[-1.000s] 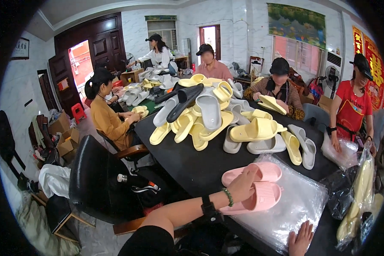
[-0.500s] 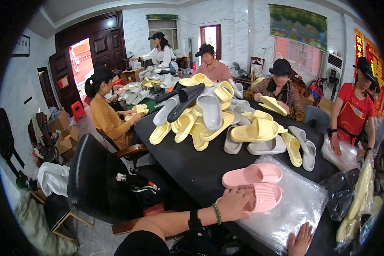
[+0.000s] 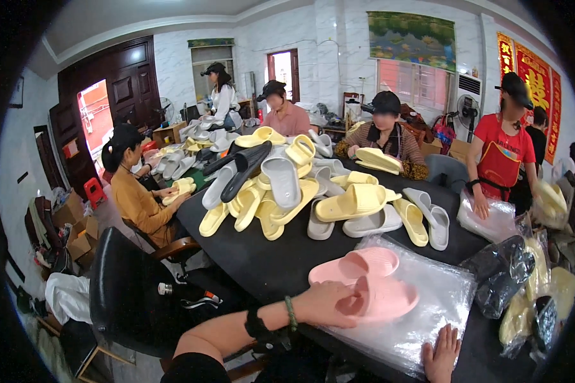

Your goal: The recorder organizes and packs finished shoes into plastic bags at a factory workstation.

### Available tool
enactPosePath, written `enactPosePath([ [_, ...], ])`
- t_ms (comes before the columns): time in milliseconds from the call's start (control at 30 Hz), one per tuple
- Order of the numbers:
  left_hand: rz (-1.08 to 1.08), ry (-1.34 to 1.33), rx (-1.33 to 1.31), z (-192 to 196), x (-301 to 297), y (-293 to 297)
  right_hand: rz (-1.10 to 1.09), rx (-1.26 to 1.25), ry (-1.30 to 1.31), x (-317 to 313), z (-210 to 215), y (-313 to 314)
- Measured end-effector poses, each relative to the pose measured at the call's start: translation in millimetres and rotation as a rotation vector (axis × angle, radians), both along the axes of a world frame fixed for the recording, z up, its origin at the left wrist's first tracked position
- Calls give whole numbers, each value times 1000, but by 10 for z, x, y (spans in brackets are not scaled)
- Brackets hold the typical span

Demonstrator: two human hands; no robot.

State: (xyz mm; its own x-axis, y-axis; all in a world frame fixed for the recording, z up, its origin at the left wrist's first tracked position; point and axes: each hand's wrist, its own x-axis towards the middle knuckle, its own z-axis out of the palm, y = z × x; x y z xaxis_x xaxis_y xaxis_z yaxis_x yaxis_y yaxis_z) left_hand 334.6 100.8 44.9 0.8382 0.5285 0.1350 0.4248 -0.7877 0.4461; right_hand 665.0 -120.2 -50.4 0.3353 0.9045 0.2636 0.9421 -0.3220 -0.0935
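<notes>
A pair of pink slippers lies on a stack of clear plastic bags (image 3: 437, 287) at the table's near edge. My left hand (image 3: 332, 302) grips the near pink slipper (image 3: 393, 299) by its heel end, fingers over the footbed and thumb at the side; that slipper looks slightly blurred. Just beyond it, touching, rests the far pink slipper (image 3: 358, 263). My right hand (image 3: 442, 354) lies flat on the bags' near right corner, fingers spread, holding nothing.
A heap of yellow, grey and black slippers (image 3: 281, 182) covers the middle of the black table (image 3: 249, 262). Bagged slippers (image 3: 501, 268) crowd the right edge. Several co-workers sit or stand around it. A black chair (image 3: 124, 290) stands at my left.
The view has turned slightly right. My left hand has shifted from resting on the near pink slipper to gripping its heel end. At right, a co-worker's hand has swung a bagged yellow slipper outward.
</notes>
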Motion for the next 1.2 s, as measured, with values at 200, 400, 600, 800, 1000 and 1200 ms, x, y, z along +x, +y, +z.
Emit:
enactPosePath([
  [200,-116,-277,29,1073,-56,279,-52,-35,117,-40,70,-40],
  [400,227,-243,360,2072,-54,1136,-15,-6,15,-7,45,-64],
  [600,751,-201,1135,2829,-470,2073,25,26,-4,22,21,-12],
  [800,1007,4,1053,2341,-828,2899,1,13,51,7,28,-45],
  [1000,1111,191,494,1293,-1019,3216,5,22,75,-12,56,-42],
  [1200,1127,197,466,1213,-936,3060,-36,-2,216,-61,93,7],
])
